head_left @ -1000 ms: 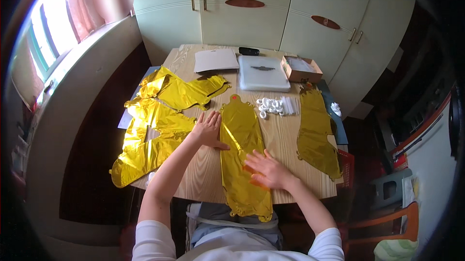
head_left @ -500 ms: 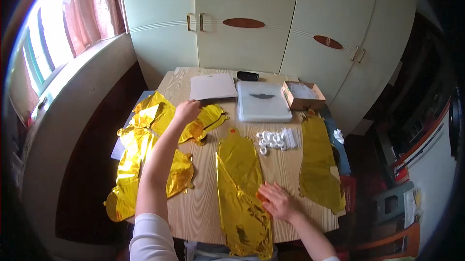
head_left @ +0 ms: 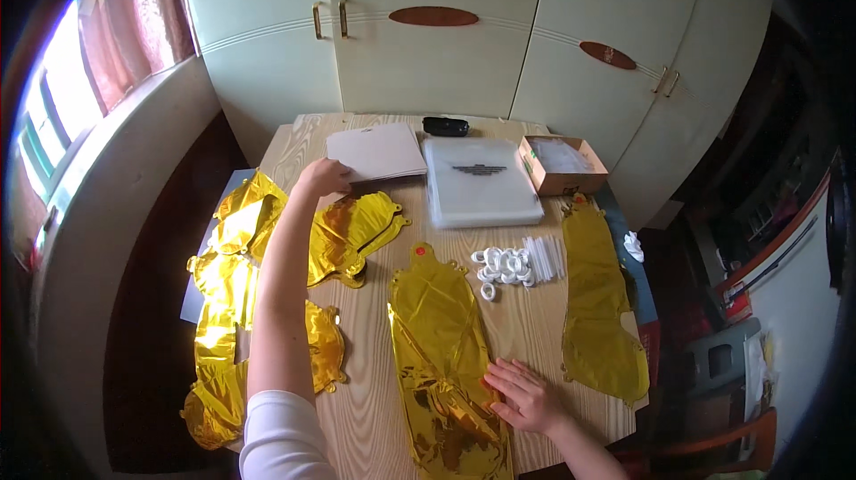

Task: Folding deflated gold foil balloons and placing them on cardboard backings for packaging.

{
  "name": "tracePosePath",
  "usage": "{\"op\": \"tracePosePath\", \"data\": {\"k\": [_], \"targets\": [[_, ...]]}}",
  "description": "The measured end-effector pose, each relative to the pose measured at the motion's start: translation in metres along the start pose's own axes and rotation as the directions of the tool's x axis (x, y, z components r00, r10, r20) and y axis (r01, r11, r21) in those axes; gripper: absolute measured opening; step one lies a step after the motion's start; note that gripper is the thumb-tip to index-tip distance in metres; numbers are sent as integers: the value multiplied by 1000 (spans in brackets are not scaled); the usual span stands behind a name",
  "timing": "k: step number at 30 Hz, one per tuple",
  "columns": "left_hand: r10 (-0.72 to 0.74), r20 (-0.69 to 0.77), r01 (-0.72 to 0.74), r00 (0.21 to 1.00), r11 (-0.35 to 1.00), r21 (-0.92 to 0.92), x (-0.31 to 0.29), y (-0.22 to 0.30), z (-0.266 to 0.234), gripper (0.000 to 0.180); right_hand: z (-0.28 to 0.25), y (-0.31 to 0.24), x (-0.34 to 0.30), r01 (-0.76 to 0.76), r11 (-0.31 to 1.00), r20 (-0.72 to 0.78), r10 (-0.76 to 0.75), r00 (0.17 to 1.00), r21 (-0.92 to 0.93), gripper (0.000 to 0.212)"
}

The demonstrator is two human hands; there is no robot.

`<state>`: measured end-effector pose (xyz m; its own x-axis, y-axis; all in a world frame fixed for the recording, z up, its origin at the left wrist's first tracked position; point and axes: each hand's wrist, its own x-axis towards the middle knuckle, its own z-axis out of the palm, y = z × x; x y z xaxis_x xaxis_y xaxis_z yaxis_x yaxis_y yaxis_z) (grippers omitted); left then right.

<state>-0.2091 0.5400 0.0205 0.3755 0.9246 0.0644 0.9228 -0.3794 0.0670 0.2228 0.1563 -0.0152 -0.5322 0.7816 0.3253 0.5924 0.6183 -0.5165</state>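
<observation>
A long flat gold foil balloon (head_left: 437, 328) lies on the table in front of me, with a red dot at its far end. My right hand (head_left: 524, 393) rests on its right edge, fingers stretched out flat. My left hand (head_left: 325, 179) is at the near left corner of a stack of pale card sheets (head_left: 376, 148), its fingers bent in a pinch at the edge. The fingertips are partly hidden. Under and beside my left arm lie more crumpled gold foil balloons (head_left: 218, 302), and another flat one (head_left: 599, 302) is at the right.
A stack of clear plastic bags (head_left: 486, 199) stands beside the cards, next to an open cardboard box (head_left: 571, 181) with clear plastic inside. Behind them is a black case (head_left: 445, 127). White rings (head_left: 505, 266) and clear straws (head_left: 546, 257) lie right of centre.
My left hand has moved from above the gold foil balloons to the corner of the card stack. My right hand stays on the middle balloon's edge. The view has shifted slightly.
</observation>
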Motion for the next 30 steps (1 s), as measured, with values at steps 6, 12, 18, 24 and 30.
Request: {"op": "tracePosePath", "data": {"k": [6,12,18,24,30], "targets": [[79,47,-83,996,991,105,5,-1,-5,19,0,0,1,18,1000,-2,-18,1000,-21,43],[83,-89,-34,993,892,451,-12,29,-5,13,0,2,0,28,1000,-1,-28,1000,-8,42],[33,-148,29,988,917,399,-26,39,0,14,-2,-2,2,43,999,-5,-43,999,-24,40],[-41,-124,56,991,991,124,-33,31,-4,23,-2,-2,2,44,999,-7,-44,999,-20,40],[-111,-100,102,989,991,-91,-36,23,-6,26,0,0,0,42,999,-10,-42,999,-9,40]]}}
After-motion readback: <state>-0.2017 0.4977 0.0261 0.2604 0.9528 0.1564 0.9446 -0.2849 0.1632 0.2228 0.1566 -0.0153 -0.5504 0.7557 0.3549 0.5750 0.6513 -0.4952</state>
